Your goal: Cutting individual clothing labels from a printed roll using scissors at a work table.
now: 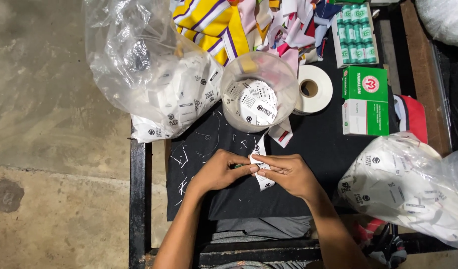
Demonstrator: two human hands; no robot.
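Two hands: both are meeting at the middle of the tabletop (308, 149), over its black cloth cover, so the work is sitting square under my eyes.
Left grip: my left hand (220, 172) is pinching narrow on a dark slim tool (241, 165) at the strip's edge; too little of it is showing for me to tell what kind of tool it is.
Right grip: my right hand (288, 173) is pinching the label strip (263, 172) between thumb and fingertips, keeping it taut and flat for the other hand.
Label strip: this white printed tape is running up from my fingers toward the tub and hanging loose below them, so I am holding only the part being handled.
Clear plastic tub (259, 92): it is standing just beyond my hands, holding loose single labels, near enough for a short reach.
Plastic bag of labels, left (154, 74): it is lying open at the tabletop's far left corner, spilling toward the tub.
Plastic bag of labels, right (413, 189): it is slumping at my right elbow.
White tape roll (313, 88): it is lying flat just beside the tub.
Green thread boxes (364, 99): they are sitting to the right, well apart from my hands.
White scraps (181, 159): threads and slivers are littering the cloth left of my hands.
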